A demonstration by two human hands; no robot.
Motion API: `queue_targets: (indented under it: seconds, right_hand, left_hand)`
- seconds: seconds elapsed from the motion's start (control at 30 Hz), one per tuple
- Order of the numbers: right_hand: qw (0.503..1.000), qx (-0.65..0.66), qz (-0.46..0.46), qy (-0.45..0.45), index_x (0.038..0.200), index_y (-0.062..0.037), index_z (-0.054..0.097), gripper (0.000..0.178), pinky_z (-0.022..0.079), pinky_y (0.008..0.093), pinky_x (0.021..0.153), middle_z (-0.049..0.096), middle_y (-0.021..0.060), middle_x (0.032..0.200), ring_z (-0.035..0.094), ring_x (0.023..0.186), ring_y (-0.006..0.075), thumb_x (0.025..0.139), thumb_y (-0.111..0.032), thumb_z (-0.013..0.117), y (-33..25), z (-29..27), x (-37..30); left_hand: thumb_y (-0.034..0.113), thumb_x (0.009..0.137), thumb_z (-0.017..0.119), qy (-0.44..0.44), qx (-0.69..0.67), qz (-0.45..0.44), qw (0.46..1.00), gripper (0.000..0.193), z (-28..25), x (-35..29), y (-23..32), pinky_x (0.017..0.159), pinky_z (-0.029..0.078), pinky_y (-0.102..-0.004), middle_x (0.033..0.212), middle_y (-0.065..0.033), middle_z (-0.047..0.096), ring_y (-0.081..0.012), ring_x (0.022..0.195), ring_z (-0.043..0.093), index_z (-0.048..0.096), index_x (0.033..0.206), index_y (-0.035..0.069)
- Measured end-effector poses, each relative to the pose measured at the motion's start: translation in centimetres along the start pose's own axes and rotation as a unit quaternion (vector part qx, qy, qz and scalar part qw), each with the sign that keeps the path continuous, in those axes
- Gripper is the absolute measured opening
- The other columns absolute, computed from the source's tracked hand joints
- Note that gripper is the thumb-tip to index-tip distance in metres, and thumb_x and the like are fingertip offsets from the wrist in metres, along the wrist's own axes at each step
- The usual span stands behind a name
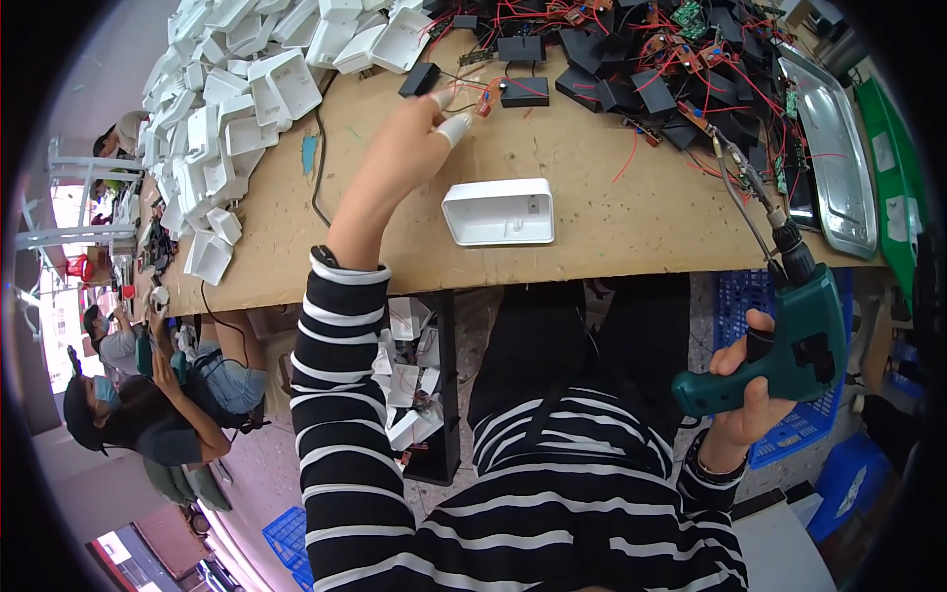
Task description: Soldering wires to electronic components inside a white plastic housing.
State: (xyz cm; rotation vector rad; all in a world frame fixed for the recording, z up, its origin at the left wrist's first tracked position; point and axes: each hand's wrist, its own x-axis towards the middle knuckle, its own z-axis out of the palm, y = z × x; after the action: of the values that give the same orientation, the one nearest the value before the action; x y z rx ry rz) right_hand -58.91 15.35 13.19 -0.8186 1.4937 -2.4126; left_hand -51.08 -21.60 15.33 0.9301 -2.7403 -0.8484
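Step in hand, as I judge it: picking a part. My left hand reaches across the desk, fingers pinched on a small red-wired circuit piece beside a black module. My right hand is clamped on a green electric screwdriver, held off the desk edge. An open white plastic housing lies near, empty, cavity up. Next move calls for seating the piece squarely.

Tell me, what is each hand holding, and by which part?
The right hand grips a green electric screwdriver by its pistol handle. The left hand pinches a small circuit piece with red wires at its fingertips.
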Motion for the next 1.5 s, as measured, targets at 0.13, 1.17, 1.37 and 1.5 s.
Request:
queue_targets:
  seconds: [0.13,1.17,1.37,1.5]
  right_hand:
    - [1.000,-0.023,0.010,-0.006,0.132,0.0066,0.025,0.065,0.052,0.0279,0.054,0.047,0.0304,0.117,0.058,0.069,0.0177,0.083,-0.017,0.061,0.1,-0.4,-0.1]
    - [0.999,-0.007,0.029,-0.023,0.134,0.0059,0.023,0.066,0.051,0.0262,0.058,0.045,0.0294,0.119,0.055,0.071,0.0154,0.085,-0.020,0.059,0.7,0.2,0.3]
    - [0.998,-0.004,0.021,-0.054,0.131,0.0071,0.026,0.063,0.050,0.0245,0.058,0.045,0.0290,0.120,0.054,0.072,0.0142,0.086,-0.021,0.058,0.6,1.4,0.1]
    - [0.998,-0.005,0.033,-0.062,0.130,0.0074,0.027,0.061,0.049,0.0239,0.058,0.044,0.0284,0.121,0.054,0.071,0.0137,0.087,-0.022,0.057,0.6,2.1,-0.1]
  left_hand:
    - [0.013,0.084,0.053,0.137,0.025,0.157,0.978,0.026,1.2,2.5,1.1,0.069,0.045,-0.0373,0.086,-0.0139,0.059,-0.0296,0.081,0.058,0.060,0.105,-0.001]
    - [0.007,0.088,0.054,0.352,-0.517,0.068,0.777,0.009,-7.6,0.5,-8.0,0.065,0.046,-0.0269,0.080,-0.0088,0.059,-0.0137,0.070,0.055,0.056,0.093,-0.001]
    - [0.007,0.090,0.051,0.210,-0.577,0.146,0.776,0.008,-10.2,-4.0,-9.7,0.072,0.048,-0.0299,0.082,-0.0060,0.057,-0.0140,0.073,0.056,0.055,0.091,0.000]
    - [0.008,0.087,0.057,0.209,-0.339,0.052,0.916,0.011,-5.0,-7.6,-5.7,0.064,0.047,-0.0234,0.081,-0.0011,0.058,-0.0080,0.067,0.053,0.058,0.096,0.003]
